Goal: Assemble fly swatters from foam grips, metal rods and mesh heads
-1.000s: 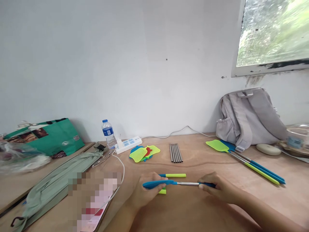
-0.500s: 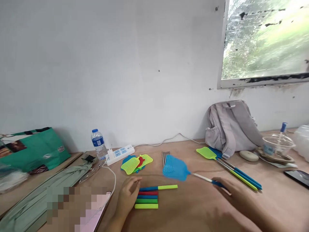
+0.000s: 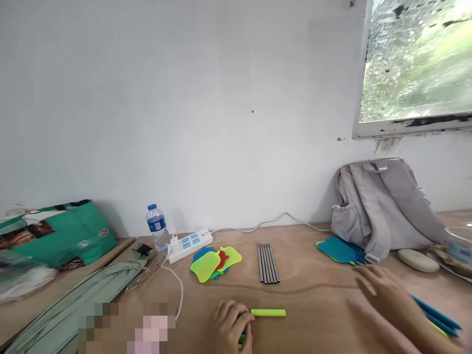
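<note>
My left hand (image 3: 230,327) is closed around the short coloured fly swatter handles (image 3: 242,339), which it mostly covers. A yellow-green handle (image 3: 268,312) sticks out to the right of its fingers. On the right, my right hand (image 3: 381,295) is spread above the fly swatters, its fingers stretched and nothing visible in them. A blue swatter head (image 3: 337,248) lies on top there, and the blue grips (image 3: 437,314) show beyond my forearm. Several metal rods (image 3: 268,264) lie side by side at mid-table. Loose swatter heads (image 3: 206,266) in yellow-green, blue and red overlap left of them.
A white power strip (image 3: 190,245) and a water bottle (image 3: 158,227) stand near the wall. The grey backpack (image 3: 383,206) leans at the back right, beside an oval beige object (image 3: 418,260) and a plastic cup (image 3: 459,243). A green bag (image 3: 77,236) is at far left.
My right hand has carried the blue fly swatter right onto the other swatters and let it go. My left hand has closed over the handles. The view has shifted left slightly.
</note>
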`<action>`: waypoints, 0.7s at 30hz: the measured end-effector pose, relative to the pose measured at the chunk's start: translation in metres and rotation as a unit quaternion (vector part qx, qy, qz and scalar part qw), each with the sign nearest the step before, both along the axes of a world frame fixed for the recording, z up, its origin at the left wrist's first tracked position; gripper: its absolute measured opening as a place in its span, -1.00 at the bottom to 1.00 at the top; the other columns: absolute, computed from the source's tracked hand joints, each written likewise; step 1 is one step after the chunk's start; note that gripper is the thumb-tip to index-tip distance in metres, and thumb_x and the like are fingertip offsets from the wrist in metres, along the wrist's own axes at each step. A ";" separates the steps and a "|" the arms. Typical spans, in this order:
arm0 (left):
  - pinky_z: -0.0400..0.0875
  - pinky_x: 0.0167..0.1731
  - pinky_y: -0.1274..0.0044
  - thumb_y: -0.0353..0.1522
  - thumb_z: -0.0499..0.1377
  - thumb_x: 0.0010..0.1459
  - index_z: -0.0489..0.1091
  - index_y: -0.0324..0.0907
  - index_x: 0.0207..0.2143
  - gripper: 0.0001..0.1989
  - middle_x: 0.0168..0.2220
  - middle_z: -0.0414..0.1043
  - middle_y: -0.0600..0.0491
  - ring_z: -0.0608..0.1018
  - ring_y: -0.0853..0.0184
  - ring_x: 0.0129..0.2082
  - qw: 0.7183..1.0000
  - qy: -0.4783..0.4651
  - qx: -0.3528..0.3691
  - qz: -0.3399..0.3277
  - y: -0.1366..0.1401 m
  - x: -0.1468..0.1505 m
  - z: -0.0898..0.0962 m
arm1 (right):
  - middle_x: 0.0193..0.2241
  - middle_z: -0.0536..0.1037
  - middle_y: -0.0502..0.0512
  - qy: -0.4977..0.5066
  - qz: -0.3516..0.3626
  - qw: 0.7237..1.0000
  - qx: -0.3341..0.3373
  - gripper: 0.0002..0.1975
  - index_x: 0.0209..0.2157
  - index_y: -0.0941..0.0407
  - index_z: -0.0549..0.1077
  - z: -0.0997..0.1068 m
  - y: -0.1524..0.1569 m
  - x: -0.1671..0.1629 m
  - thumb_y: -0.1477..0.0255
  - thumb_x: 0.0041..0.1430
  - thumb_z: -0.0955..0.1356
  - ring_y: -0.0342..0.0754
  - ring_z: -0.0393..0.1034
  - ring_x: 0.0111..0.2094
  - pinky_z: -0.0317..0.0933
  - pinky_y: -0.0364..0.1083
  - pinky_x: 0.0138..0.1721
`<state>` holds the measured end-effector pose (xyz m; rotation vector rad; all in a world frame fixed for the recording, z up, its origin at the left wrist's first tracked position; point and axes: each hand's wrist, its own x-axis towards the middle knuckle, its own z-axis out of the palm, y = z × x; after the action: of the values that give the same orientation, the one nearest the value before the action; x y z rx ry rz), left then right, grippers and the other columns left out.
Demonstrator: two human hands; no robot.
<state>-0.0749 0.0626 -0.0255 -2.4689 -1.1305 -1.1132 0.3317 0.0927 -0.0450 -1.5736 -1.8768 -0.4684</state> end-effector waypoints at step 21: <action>0.21 -0.15 0.39 -0.44 -0.05 0.14 0.33 -0.19 -0.32 -0.83 -0.27 0.37 -0.01 0.35 0.25 -0.21 0.950 -0.011 -0.313 0.002 0.029 0.066 0.031 | -0.53 0.41 0.06 0.314 0.080 0.906 -0.274 -0.86 -0.39 0.14 0.32 -0.001 0.096 -0.176 0.55 -0.09 0.31 -0.05 0.30 -0.43 -0.02 -0.14 -0.42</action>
<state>-0.0085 0.0915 0.0058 -2.8997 -1.7097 -0.8735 0.1561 0.1891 -0.0457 -1.6166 -1.6549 0.6373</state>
